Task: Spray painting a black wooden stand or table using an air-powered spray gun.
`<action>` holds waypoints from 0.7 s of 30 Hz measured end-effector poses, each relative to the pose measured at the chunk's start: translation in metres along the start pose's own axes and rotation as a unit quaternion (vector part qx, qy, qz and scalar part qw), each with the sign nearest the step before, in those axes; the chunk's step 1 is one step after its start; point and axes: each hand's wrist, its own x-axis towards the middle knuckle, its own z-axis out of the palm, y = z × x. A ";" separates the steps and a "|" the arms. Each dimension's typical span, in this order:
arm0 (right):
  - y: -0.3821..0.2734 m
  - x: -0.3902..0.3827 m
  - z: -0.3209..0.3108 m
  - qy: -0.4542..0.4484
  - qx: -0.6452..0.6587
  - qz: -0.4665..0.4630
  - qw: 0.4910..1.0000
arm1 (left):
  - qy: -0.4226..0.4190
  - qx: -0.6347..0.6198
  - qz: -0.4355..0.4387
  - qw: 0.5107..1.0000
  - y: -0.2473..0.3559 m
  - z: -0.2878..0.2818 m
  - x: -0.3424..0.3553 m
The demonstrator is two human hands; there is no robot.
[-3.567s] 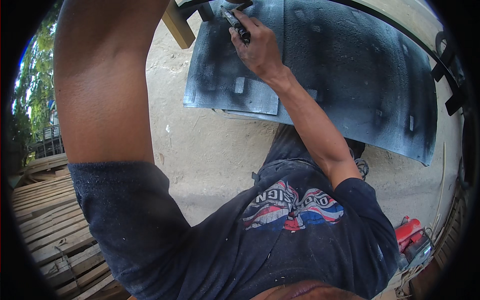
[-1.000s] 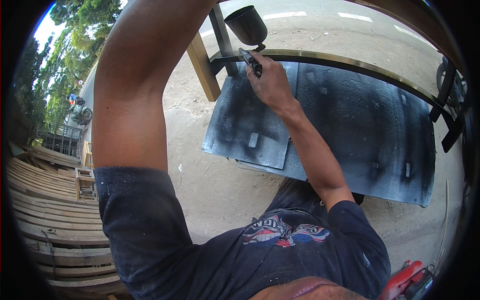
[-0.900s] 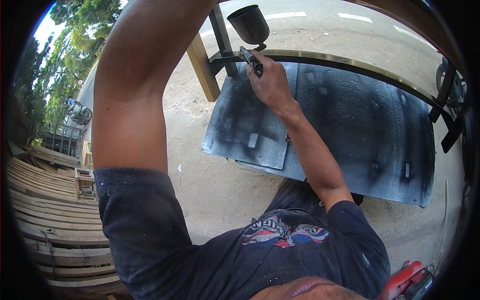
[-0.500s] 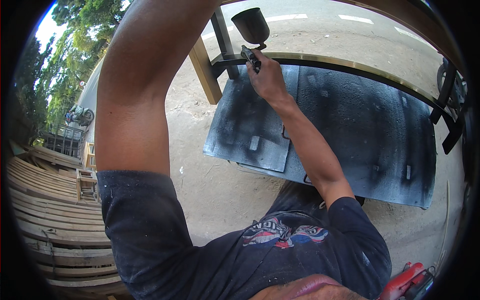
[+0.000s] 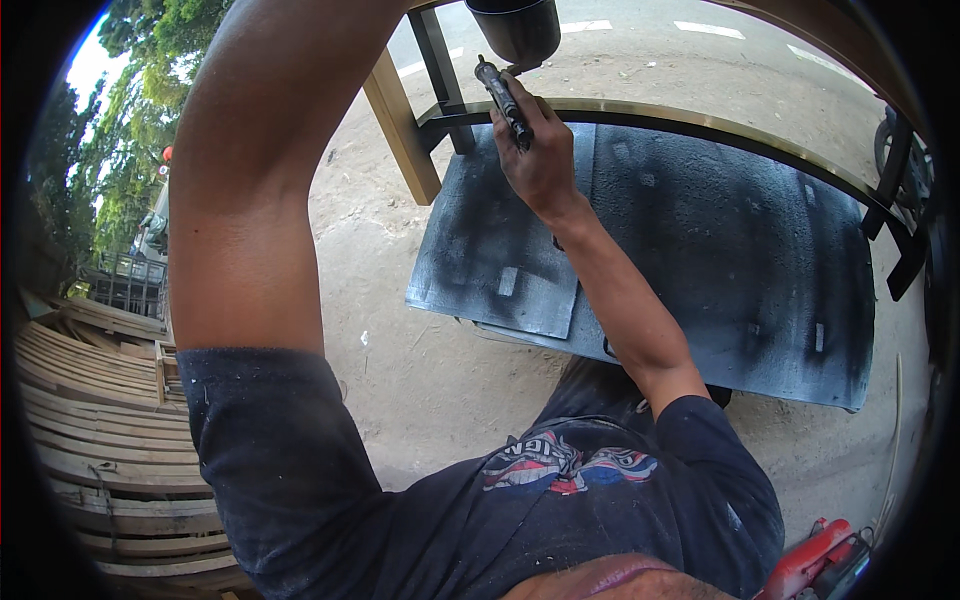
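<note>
Spray gun point(image 5: 505, 103) is in R hand point(image 5: 545, 165), fingers wrapped round; cup point(image 5: 518, 35) at 12 o'clk. Bar point(image 5: 690, 122) passes behind; board point(image 5: 700, 250) at 4. L hand: can't tell.

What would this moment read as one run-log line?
Right hand: gripping spray gun | Left hand: out of view | Nearby: dark-stained sheet, frame

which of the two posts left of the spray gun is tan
The leftmost post is tan; the other post, between it and the spray gun, is dark.
</note>
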 end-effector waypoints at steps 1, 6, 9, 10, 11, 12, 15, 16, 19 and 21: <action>-0.003 0.000 -0.003 0.000 0.001 0.002 1.000 | -0.020 0.012 -0.008 1.000 0.001 -0.002 0.001; -0.002 0.002 -0.010 -0.017 -0.001 0.020 1.000 | -0.064 -0.047 -0.079 0.994 0.008 -0.012 0.001; 0.009 0.008 -0.001 0.015 -0.012 -0.015 1.000 | -0.051 0.011 -0.055 0.997 0.011 -0.011 0.000; 0.012 0.009 0.002 0.017 -0.012 -0.017 1.000 | -0.055 0.014 -0.060 0.997 0.011 -0.011 0.000; 0.016 0.010 0.005 0.015 -0.015 -0.013 1.000 | -0.059 0.017 -0.065 0.996 0.011 -0.011 0.001; 0.016 0.010 0.007 0.010 -0.017 -0.008 1.000 | -0.060 0.018 -0.067 0.996 0.009 -0.010 0.000; 0.019 0.009 0.005 0.000 0.004 0.003 1.000 | -0.048 0.032 -0.047 0.997 0.006 -0.009 0.001; 0.020 0.007 0.003 0.001 0.002 0.004 1.000 | -0.049 0.028 -0.036 0.998 0.006 -0.010 0.001; 0.019 -0.002 -0.004 -0.028 -0.008 0.032 0.999 | -0.042 0.037 -0.027 0.998 0.003 -0.009 0.000; 0.016 -0.009 -0.006 -0.033 -0.011 0.038 0.999 | -0.034 0.051 -0.031 0.998 0.000 -0.006 0.000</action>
